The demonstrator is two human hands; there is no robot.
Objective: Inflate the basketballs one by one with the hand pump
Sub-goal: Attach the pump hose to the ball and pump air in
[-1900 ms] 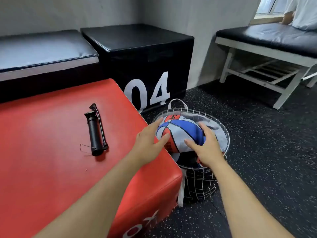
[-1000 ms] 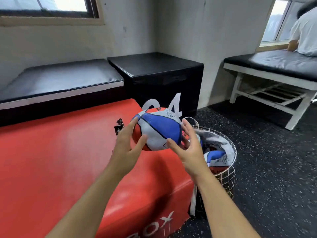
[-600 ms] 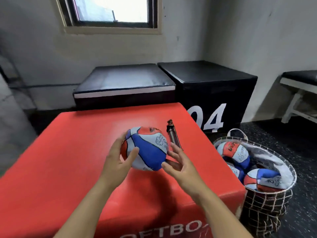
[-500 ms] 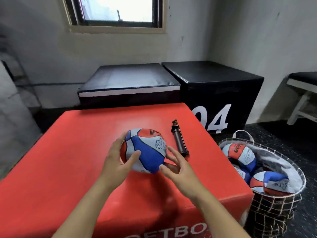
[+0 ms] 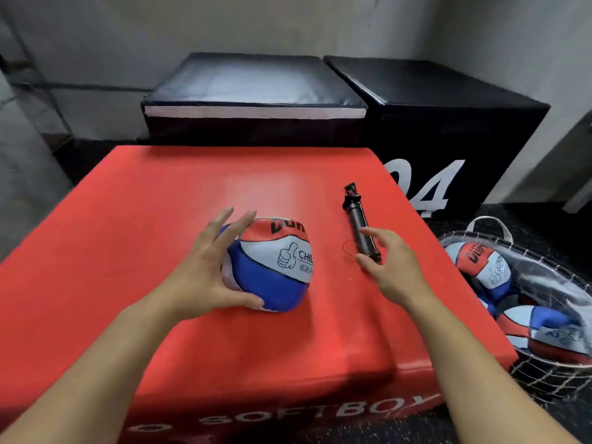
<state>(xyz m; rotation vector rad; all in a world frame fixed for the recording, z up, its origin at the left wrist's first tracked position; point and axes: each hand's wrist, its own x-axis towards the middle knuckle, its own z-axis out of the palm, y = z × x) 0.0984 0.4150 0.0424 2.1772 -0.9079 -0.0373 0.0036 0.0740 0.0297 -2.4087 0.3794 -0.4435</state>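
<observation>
Since half a second ago, the limp red, white and blue basketball is set down on the red padded box, cupped by the spread left hand, while the open right hand is brought to the black hand pump at its right. If the slack, dented ball is released, it may be tipped or rolled away; the pump may be nudged off.
</observation>
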